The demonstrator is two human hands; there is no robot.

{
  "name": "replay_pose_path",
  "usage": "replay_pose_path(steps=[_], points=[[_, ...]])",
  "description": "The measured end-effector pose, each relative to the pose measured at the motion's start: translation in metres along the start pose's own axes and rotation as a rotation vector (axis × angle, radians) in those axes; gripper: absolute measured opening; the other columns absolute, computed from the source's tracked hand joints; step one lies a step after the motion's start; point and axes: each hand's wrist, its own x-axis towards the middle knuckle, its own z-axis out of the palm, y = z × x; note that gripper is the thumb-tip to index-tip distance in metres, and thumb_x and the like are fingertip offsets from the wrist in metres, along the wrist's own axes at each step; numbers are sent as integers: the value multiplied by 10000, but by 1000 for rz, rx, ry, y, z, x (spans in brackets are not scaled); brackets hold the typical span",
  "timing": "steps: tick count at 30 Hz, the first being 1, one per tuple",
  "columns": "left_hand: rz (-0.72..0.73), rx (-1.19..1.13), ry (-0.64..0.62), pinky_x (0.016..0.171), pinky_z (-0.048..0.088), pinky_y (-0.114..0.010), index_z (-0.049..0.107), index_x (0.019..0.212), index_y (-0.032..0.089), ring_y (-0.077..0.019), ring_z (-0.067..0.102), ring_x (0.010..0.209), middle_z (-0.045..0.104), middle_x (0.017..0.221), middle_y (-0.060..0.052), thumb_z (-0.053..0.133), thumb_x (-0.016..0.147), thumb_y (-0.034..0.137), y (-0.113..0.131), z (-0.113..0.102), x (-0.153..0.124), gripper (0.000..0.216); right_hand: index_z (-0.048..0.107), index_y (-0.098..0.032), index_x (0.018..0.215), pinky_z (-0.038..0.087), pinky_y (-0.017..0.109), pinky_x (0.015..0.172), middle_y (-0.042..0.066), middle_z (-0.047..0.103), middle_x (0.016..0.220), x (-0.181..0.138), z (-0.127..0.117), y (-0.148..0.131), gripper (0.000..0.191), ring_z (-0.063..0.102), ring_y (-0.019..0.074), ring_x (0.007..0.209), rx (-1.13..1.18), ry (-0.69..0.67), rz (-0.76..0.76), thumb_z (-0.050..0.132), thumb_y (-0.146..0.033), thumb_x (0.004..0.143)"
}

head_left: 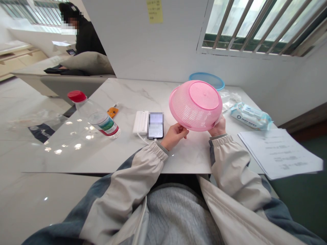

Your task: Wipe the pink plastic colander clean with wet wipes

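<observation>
A pink mesh basket is held tilted over the white marbled table, its solid round base facing away and up. My right hand grips its rim at the lower right, with the fingers partly hidden behind the basket. At the lower left edge of the rim, my left hand is closed, thumb and fingers pinched on the rim. Just left of that hand lie a smartphone with a lit screen and a white power bank with a white cable.
Left on the table stand a clear red-capped bottle and an orange keychain. A blue basket is behind, against the wall. To the right are a wipes pack and paper sheets. Another person sits beyond the partition.
</observation>
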Motion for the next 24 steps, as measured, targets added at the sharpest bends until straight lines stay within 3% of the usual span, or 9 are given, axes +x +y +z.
replay_pose_path(steps=[9, 13, 17, 19, 22, 24], points=[[-11, 102, -19, 604, 470, -267, 617, 772, 153, -85, 508, 584, 536, 646, 33, 866, 789, 431, -4, -3, 1, 374, 751, -222, 1254, 530, 407, 1188, 11, 826, 1075, 4, -5, 3, 407, 751, 194, 1135, -21, -19, -12, 388, -278, 1081], [-60, 136, -41, 575, 416, -252, 589, 719, 162, -76, 474, 529, 446, 540, 73, 857, 804, 449, -1, -4, -2, 402, 766, -232, 1208, 546, 410, 1167, 7, 826, 1024, 8, -10, 4, 372, 756, 200, 1097, -34, -42, -27, 427, -281, 1064], [-96, 25, -79, 551, 388, -247, 681, 1063, 164, -73, 412, 479, 369, 509, 131, 887, 790, 494, 3, -1, -4, 475, 778, -224, 1123, 544, 396, 1164, 4, 816, 941, 14, -18, 4, 410, 762, 190, 1006, -49, -46, -46, 374, -241, 1056], [-89, -43, 3, 538, 383, -250, 674, 1150, 172, -74, 378, 473, 370, 519, 130, 854, 817, 571, 5, 1, -3, 550, 774, -235, 1112, 546, 389, 1160, -3, 810, 930, 17, -22, 4, 400, 760, 186, 1014, -51, -46, -71, 379, -247, 1055], [-18, -176, 202, 516, 372, -246, 643, 1010, 187, -61, 279, 472, 322, 548, 128, 788, 844, 676, 8, 2, -1, 536, 764, -246, 1131, 559, 371, 1135, -13, 806, 932, 21, -28, 5, 332, 756, 177, 1028, -65, -45, -83, 446, -247, 1036], [6, -210, 268, 506, 366, -241, 610, 943, 194, -58, 266, 475, 308, 552, 128, 799, 826, 694, 9, 1, 1, 548, 760, -243, 1136, 566, 359, 1116, -11, 805, 942, 23, -30, 7, 302, 752, 172, 1032, -76, -44, -74, 481, -236, 1019]])
